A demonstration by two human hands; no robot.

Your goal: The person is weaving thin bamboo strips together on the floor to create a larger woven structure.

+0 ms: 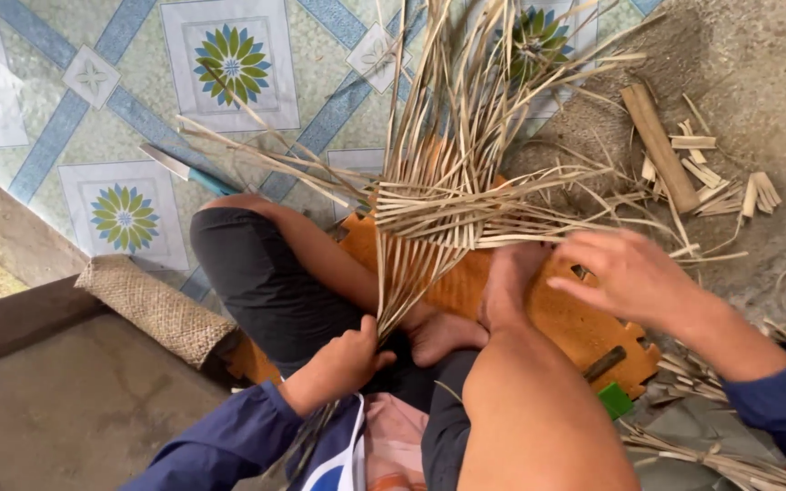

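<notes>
Carefully now: your left hand [343, 359] clenches the strip ends at lower centre while your right hand [629, 273], fingers loose, presses the woven strips [448, 195] mid-frame on the orange mat [539, 309], so a slackened grip could let the weave spring apart.

The left hand [347, 359] closes its grip on the gathered ends of the woven bamboo strips [438, 200], which lie on an orange foam mat [557, 318]. The right hand [629, 273] rests spread on the weave's edge, beside a bare foot [511, 282].
</notes>
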